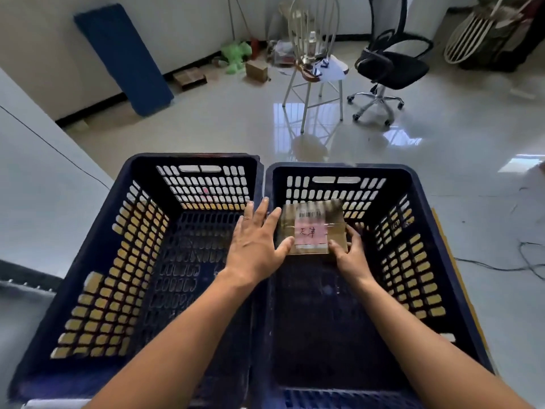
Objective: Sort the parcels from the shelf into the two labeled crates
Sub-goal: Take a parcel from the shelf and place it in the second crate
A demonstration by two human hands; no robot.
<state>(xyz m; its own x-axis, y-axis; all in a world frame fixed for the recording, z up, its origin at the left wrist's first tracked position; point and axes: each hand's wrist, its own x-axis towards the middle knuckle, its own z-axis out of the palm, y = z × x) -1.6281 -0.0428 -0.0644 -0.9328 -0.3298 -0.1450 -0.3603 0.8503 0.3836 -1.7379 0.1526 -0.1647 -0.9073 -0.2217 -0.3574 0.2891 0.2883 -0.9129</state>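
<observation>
Two dark blue slotted crates stand side by side below me, the left crate [97,261] and the right crate [413,261]. A small brown cardboard parcel [312,228] with a barcode and a pink handwritten label hangs over the far part of the right crate. My right hand [349,255] grips the parcel's near right corner, thumb on top. My left hand [256,240] lies with straight fingers against the parcel's left side, thumb at its near left corner, above the wall shared by both crates. Both crates look empty inside.
A white chair [315,69] with small items on its seat and a black office chair [389,66] stand on the glossy floor beyond the crates. A blue board [124,57] leans on the far wall. Cardboard boxes [256,70] lie near it. Cables [519,261] run at right.
</observation>
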